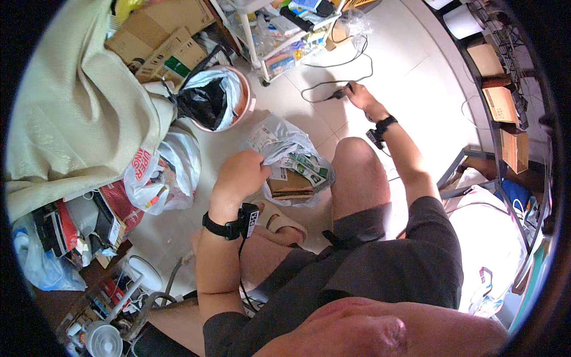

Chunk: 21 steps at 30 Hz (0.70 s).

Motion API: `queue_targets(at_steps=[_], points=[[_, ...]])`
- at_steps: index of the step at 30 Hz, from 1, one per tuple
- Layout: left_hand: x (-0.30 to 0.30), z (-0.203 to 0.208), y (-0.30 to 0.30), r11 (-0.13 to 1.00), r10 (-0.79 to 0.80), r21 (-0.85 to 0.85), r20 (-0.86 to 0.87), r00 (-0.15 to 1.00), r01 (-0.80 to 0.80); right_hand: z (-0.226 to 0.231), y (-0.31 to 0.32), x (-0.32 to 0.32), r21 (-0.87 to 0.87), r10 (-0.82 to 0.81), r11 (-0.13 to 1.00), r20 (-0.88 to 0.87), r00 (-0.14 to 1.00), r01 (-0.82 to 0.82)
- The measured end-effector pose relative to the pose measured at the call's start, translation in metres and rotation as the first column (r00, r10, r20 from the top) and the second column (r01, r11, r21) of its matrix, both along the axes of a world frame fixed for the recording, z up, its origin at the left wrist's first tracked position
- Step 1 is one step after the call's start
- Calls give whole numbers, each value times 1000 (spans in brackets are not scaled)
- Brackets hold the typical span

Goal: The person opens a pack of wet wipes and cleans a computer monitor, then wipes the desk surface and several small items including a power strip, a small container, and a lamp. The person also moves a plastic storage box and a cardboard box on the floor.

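Note:
My left hand [242, 174] is closed on the near-left rim of a whitish plastic bag [279, 134] that stands open on the floor. Inside the bag are folded brown cardboard [289, 185] and a green-and-white printed packet [306, 166]. Farther off to the right, my right hand [364, 99] pinches the thick black end of a cable [337, 94] just above the tiles. From there the thin black cord loops away over the floor toward the cart. Each wrist wears a black strap with a small device on it.
A pink bin [249, 101] lined with bags stands beyond the bag. A white wheeled cart [253, 44] holds clutter at the back. Another filled plastic bag [181, 163] sits at left, under a beige cloth [77, 113]. Cardboard boxes [501, 106] line the right-hand shelf.

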State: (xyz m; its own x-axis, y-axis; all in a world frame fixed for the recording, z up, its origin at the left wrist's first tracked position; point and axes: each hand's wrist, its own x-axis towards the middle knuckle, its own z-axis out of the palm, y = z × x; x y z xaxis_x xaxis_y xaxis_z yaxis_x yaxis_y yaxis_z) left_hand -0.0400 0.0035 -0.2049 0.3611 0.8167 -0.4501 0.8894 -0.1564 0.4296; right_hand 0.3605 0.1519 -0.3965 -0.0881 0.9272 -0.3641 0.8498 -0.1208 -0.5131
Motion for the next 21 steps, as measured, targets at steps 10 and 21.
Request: queue_targets(at_steps=[10, 21], points=[[-10, 0, -3, 999, 14, -33, 15, 1000, -13, 330, 100, -11, 760, 241, 583, -501, 831, 289], [-11, 12, -18, 999, 24, -45, -7, 1000, -24, 280, 194, -69, 796, 18, 382, -515, 857, 470]])
